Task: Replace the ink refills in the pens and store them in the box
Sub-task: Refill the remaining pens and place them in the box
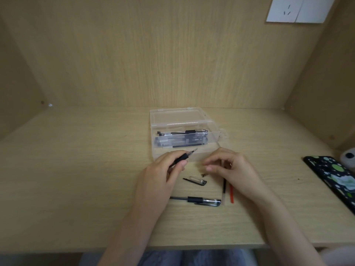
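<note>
Stored: pens (182, 132) in box (216, 134).
Left hand (161, 173): fingers curled round pen (184, 156).
Right hand (230, 166): fingers bent, whether pinching anything unclear.
Pending: cap (196, 181), capped pen (197, 200), refills (224, 191).

Clear open box (215, 134) of pens (182, 132) — uncapped pen (185, 156) in left hand (163, 175), capped pen (195, 200) nearby.

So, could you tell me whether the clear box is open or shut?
Open: its lid lies folded back; pens show uncovered inside the box.
</note>
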Motion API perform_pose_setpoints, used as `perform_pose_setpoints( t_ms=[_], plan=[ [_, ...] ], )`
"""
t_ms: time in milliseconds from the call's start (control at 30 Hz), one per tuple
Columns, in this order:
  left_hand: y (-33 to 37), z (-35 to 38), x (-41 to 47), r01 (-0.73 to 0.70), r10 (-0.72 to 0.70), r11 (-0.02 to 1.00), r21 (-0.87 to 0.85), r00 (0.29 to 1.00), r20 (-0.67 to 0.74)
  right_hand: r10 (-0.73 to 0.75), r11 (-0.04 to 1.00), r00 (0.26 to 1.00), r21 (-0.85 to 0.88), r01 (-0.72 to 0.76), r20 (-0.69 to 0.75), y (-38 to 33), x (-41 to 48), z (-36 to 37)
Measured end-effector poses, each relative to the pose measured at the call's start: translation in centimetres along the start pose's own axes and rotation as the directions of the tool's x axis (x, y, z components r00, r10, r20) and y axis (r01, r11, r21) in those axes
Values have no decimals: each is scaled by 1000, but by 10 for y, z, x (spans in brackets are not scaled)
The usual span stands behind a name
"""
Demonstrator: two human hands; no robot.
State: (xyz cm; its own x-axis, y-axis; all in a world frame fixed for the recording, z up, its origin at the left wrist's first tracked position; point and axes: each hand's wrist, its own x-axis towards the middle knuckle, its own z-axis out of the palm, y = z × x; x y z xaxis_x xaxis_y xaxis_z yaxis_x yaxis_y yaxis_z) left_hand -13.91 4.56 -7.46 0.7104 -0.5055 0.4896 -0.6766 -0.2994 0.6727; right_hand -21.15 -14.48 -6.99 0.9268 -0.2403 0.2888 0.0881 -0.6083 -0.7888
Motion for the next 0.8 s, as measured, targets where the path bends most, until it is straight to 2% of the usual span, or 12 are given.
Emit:
perform_pose_setpoints(
  t_ms=[133,233,300,467,800],
  plan=[
    [0,1,1,-8,8,1000,21,1000,-14,39,994,993,-109,-26,115,3,-1,1],
    [0,1,1,-11,11,999,43,1000,-4,25,988,990,-153,-4,139,2,0,3],
    [-1,1,1,-7,7,999,50,1000,2,18,995,995,-104,-8,98,-1,-1,4],
    [-1,2,0,-7,6,999,49,1000,20,54,978,987,208,-22,-148,-8,-1,0],
    [1,2,1,-35,30,997,67,997,70,-9,973,993,230,36,-120,-14,-3,2]
  ],
)
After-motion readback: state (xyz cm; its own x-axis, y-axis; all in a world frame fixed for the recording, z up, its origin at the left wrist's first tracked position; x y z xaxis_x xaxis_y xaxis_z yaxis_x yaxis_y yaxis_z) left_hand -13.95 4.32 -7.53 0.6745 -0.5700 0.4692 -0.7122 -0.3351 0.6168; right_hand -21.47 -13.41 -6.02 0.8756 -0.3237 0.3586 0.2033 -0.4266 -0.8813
